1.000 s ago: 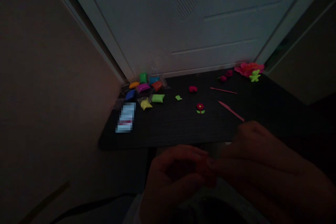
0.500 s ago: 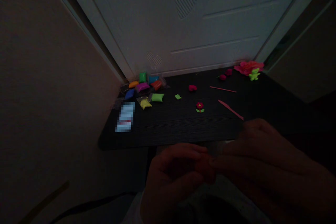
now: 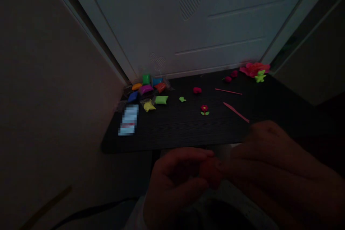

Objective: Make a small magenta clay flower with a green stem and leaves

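Dim light falls on my left hand (image 3: 175, 187), which is curled around a red lump of modelling clay (image 3: 210, 173) just off the table's front edge. The fingers and thumb grip the lump from its left side. From the right, the fingertips of my right hand (image 3: 275, 172) pinch at the same lump, with the other fingers folded in; what lies between the fingertips is hard to see. On the table beyond are a small red clay flower (image 3: 204, 108) with green leaves, a pink modelling knife (image 3: 235, 111) and a thin pink stick (image 3: 228, 91).
Bagged clay in several colours, including a light green pack (image 3: 161, 100), lies at the left of the dark table (image 3: 172, 129). A blurred-out card (image 3: 128, 119) is in front. Red clay pieces (image 3: 197, 90) and a yellow-green bear (image 3: 260, 76) lie farther back, before a white door (image 3: 151, 14).
Both hands stay at the red clay lump with only slight finger shifts. The right fingertips have moved a little along its right side. The things on the table are unmoved.
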The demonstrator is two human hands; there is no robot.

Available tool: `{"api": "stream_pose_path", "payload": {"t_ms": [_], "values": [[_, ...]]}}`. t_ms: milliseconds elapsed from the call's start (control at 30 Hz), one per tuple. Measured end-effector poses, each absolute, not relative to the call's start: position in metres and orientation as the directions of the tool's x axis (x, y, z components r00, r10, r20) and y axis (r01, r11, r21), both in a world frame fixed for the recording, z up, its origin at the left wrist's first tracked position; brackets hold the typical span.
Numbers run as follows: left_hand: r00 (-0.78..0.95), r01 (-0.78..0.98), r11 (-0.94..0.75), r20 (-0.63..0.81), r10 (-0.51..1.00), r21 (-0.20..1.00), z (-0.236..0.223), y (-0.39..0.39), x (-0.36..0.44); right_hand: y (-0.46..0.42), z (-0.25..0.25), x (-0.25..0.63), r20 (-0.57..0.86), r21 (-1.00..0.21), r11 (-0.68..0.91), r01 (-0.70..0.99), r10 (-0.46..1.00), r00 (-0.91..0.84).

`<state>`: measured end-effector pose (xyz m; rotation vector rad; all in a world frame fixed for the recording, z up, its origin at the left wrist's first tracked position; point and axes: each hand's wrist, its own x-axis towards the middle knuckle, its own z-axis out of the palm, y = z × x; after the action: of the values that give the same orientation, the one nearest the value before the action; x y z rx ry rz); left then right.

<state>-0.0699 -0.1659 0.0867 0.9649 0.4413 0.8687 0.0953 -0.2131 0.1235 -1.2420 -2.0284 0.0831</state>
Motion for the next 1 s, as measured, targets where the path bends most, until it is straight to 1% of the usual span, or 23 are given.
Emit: {"api": "stream_pose_path", "payload": {"t_ms": [100, 167, 233, 400, 533, 667, 767, 833, 933, 1000], "values": [[0.601, -0.491, 0.257, 0.11, 0.791, 0.832, 0.0845, -0.1647, -0.0697, -0.2119, 0.1238, 0.0931, 0.575, -0.419, 0.496, 0.76, 0.793, -0.201], [0.595, -0.516, 0.222, 0.159, 0.788, 0.828, 0.0833, -0.1642, -0.0695, -0.2104, 0.1241, 0.0919, 0.601, -0.414, 0.508, 0.755, 0.776, -0.192], [0.595, -0.518, 0.208, 0.176, 0.784, 0.83, 0.0823, -0.1639, -0.0695, -0.2097, 0.1241, 0.0918, 0.605, -0.415, 0.518, 0.748, 0.771, -0.199], [0.618, -0.529, 0.251, 0.165, 0.769, 0.811, 0.0799, -0.1627, -0.069, -0.2113, 0.122, 0.095, 0.603, -0.387, 0.542, 0.746, 0.761, -0.241], [0.606, -0.529, 0.272, 0.134, 0.784, 0.804, 0.0782, -0.1631, -0.0683, -0.2118, 0.1201, 0.0957, 0.597, -0.403, 0.516, 0.756, 0.774, -0.21], [0.612, -0.503, 0.272, 0.116, 0.782, 0.82, 0.0776, -0.1636, -0.0689, -0.209, 0.1221, 0.0947, 0.603, -0.392, 0.563, 0.727, 0.754, -0.259], [0.616, -0.473, 0.257, 0.108, 0.781, 0.842, 0.0781, -0.1628, -0.0698, -0.2078, 0.1234, 0.0946, 0.588, -0.383, 0.568, 0.729, 0.758, -0.282], [0.615, -0.463, 0.248, 0.108, 0.781, 0.851, 0.0787, -0.1621, -0.0702, -0.2086, 0.123, 0.0948, 0.557, -0.414, 0.557, 0.72, 0.78, -0.284], [0.62, -0.471, 0.241, 0.123, 0.775, 0.849, 0.0801, -0.1618, -0.0699, -0.2112, 0.1215, 0.0949, 0.545, -0.47, 0.53, 0.706, 0.803, -0.241], [0.629, -0.468, 0.243, 0.126, 0.767, 0.85, 0.0806, -0.1619, -0.0693, -0.2126, 0.1212, 0.0949, 0.554, -0.466, 0.523, 0.713, 0.801, -0.226]]}}
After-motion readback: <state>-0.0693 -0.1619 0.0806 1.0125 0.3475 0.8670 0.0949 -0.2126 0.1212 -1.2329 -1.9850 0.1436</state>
